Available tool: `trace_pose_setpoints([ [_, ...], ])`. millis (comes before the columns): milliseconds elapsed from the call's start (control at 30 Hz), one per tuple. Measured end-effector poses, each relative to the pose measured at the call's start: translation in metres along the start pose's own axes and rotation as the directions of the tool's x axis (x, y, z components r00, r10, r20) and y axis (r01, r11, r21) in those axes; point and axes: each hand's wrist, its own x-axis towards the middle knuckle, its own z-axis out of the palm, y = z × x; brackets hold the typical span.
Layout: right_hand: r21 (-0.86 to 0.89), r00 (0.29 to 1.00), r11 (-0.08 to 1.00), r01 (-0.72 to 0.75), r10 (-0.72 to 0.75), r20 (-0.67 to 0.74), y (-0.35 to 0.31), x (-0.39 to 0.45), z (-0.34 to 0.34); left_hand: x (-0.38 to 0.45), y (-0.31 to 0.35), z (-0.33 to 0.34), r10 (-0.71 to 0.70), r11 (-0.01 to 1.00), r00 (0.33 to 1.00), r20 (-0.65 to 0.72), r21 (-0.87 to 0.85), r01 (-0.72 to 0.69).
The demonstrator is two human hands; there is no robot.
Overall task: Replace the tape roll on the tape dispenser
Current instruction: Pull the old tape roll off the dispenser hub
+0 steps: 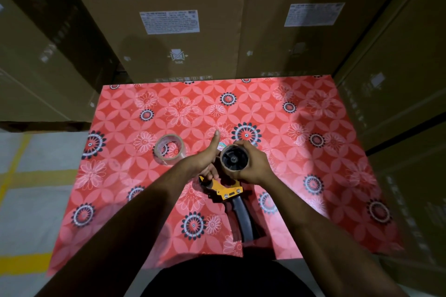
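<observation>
A tape dispenser point(231, 190) with a yellow metal frame and a black handle lies on the table point(313, 176) just below the middle of the frame, its handle pointing toward the lower edge and its hub end raised toward the hands. On that hub sits a bare brown cardboard core point(233, 158) — its open end faces the camera, showing the black spoked wheel inside. The right hand point(253, 164) wraps around the core from the right side, fingers curled over its top and lower rim, so this grip is clamped on the core. The left hand point(207, 160) sits just left of the core against the front of the dispenser, thumb stretched up and away toward the centre of the frame; its fingers are tucked down by the yellow frame, and whether they actually close on the dispenser cannot be told from here. A full roll of clear tape point(169, 149) lies on its side on the table left of centre, near the left hand but not touching it. The table wears a red cloth printed with white and dark flower rosettes. Large cardboard boxes point(169, 19) marked "WASHING MACHINE" fill the upper part of the frame — more of them stand along the right edge
</observation>
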Motion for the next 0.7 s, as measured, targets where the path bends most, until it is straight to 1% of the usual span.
trace_pose_setpoints([
  [100,0.003,0.999,1.0,0.014,-0.014,0.048,0.0,0.0,-0.001,-0.003,0.009,0.004,-0.012,1.0,1.0,-0.001,0.025,0.012],
  [200,-0.008,0.998,0.999,-0.052,0.052,-0.022,0.001,0.0,0.005,-0.002,0.009,0.003,-0.005,1.0,1.0,-0.005,0.002,0.005],
  [267,-0.003,0.997,0.999,-0.039,0.039,-0.066,0.002,-0.001,0.005,0.001,0.007,0.0,-0.003,1.0,1.0,-0.017,0.007,0.003],
  [300,0.008,0.998,1.0,-0.026,0.027,-0.062,0.004,-0.001,0.003,0.003,0.007,0.0,0.006,1.0,1.0,-0.023,0.017,-0.006],
  [400,0.093,1.0,0.996,-0.002,0.002,-0.005,0.005,-0.005,-0.007,0.0,0.012,0.002,0.009,0.998,1.0,-0.022,0.063,-0.008],
  [467,0.116,0.998,0.993,-0.002,-0.005,0.059,0.004,-0.007,-0.012,0.004,0.011,0.0,0.038,0.999,0.999,-0.012,0.019,-0.038],
  [533,0.092,0.996,0.995,-0.032,0.024,0.085,0.0,-0.006,-0.01,0.008,0.007,-0.002,0.064,0.997,0.998,0.003,-0.039,-0.063],
  [600,0.032,0.997,0.997,-0.072,0.071,0.039,-0.003,-0.003,-0.004,0.014,0.003,-0.004,0.063,0.997,0.998,-0.001,-0.038,-0.063],
  [667,-0.013,0.998,0.998,-0.067,0.066,-0.007,-0.002,0.0,-0.002,0.015,-0.001,-0.004,0.047,0.999,0.999,-0.019,-0.026,-0.048],
  [700,-0.004,0.998,0.998,-0.064,0.064,-0.013,-0.001,0.001,-0.004,0.013,-0.002,-0.004,0.032,0.999,0.999,-0.03,-0.013,-0.033],
])
